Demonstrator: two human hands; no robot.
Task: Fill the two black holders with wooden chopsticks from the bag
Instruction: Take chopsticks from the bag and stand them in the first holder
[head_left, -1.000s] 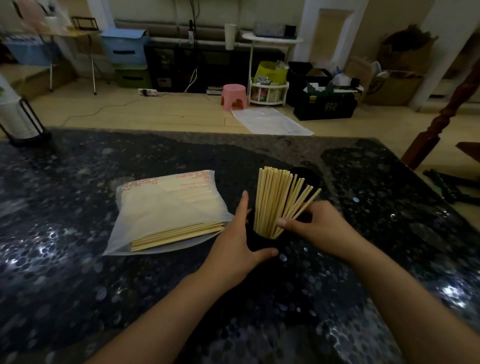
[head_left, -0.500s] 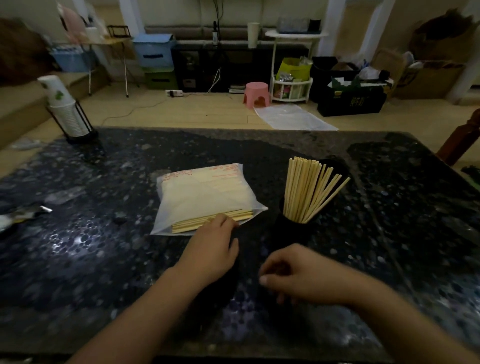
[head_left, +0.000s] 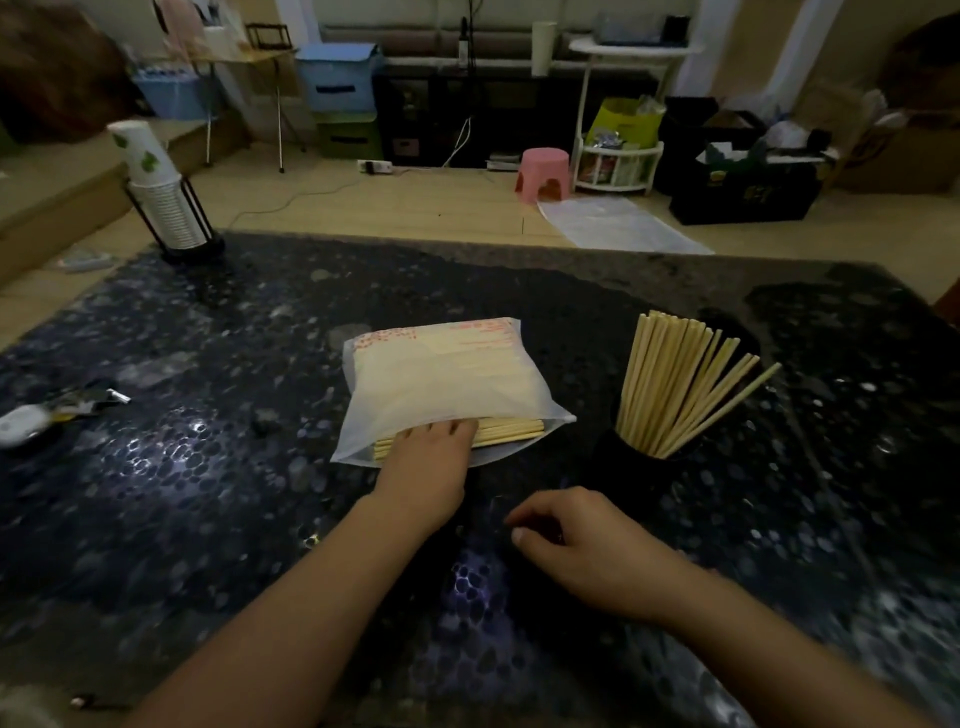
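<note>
The left hand (head_left: 426, 467) has advanced from the bag's edge into the mouth of the bag (head_left: 441, 387); its fingertips are hidden, so its grip cannot be determined. The bag lies on the dark bench (head_left: 208, 467). The black holder (head_left: 631, 470), right of the bag, contains upright chopsticks (head_left: 675, 382). The right hand (head_left: 587, 551) rests loosely curled, holding nothing.

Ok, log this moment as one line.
left hand: fingers in bag mouth on chopsticks | right hand: loosely curled, holding nothing | holder: chopsticks standing in it | second holder: not clearly visible
</note>
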